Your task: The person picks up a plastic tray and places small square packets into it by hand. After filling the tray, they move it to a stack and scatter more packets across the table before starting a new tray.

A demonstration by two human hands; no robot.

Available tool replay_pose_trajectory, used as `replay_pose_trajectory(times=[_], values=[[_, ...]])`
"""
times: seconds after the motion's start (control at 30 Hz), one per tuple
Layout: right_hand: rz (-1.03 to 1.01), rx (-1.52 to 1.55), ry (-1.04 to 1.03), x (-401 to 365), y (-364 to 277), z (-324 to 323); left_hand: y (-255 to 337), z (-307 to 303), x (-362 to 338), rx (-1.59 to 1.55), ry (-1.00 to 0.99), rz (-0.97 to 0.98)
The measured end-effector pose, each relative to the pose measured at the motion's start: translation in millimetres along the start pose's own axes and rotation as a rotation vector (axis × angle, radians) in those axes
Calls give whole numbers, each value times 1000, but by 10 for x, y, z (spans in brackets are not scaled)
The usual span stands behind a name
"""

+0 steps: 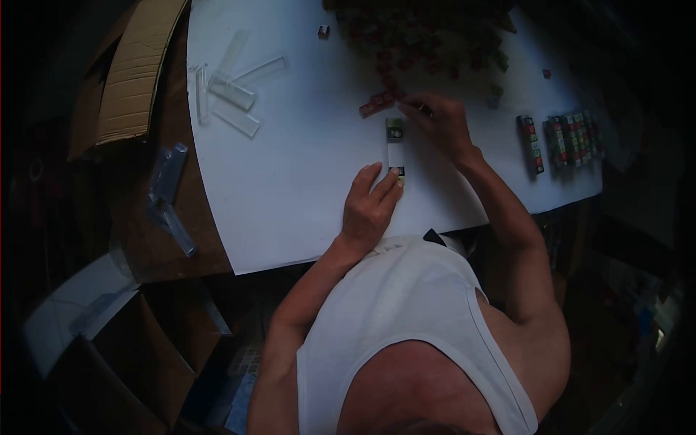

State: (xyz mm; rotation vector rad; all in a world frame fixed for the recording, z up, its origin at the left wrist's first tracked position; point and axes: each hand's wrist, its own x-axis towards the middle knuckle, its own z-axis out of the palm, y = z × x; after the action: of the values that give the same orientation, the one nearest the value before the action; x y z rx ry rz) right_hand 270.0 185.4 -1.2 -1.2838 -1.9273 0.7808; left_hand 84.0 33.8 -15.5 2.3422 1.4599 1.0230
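Observation:
On the white-covered table, my left hand [368,205] lies with its fingers apart, fingertips touching the lower end of a narrow strip [394,151]. A small dark and green block [394,130] sits at the strip's upper end, and another dark piece [399,171] is under my left fingertips. My right hand [435,119] is beside a short row of red pieces [377,104], thumb and fingers pinched together. Whatever is between those fingers is too small to make out.
Clear plastic cases [233,94] lie at the left, more [168,196] on the brown surface beside cardboard [138,72]. A pile of red and green pieces [420,43] is at the back. Filled rows [573,138] stand at the right, with a single row [533,145] nearer.

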Motion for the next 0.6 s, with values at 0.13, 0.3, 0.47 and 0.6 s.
replay_pose_trajectory(times=[0.13, 0.3, 0.47, 0.6], values=[[-74, -111, -33, 230, 126, 28, 21, -1, 10, -29, 9, -5], [-72, -136, -65, 232, 260, 2, -5, 6, -1, -25, 13, 3], [-120, -79, -97, -91, 12, -74, -2, 10, 0, -26, 6, -1], [-175, -71, 13, -231, 75, -19, -6, 4, 1, -24, 5, 7]])
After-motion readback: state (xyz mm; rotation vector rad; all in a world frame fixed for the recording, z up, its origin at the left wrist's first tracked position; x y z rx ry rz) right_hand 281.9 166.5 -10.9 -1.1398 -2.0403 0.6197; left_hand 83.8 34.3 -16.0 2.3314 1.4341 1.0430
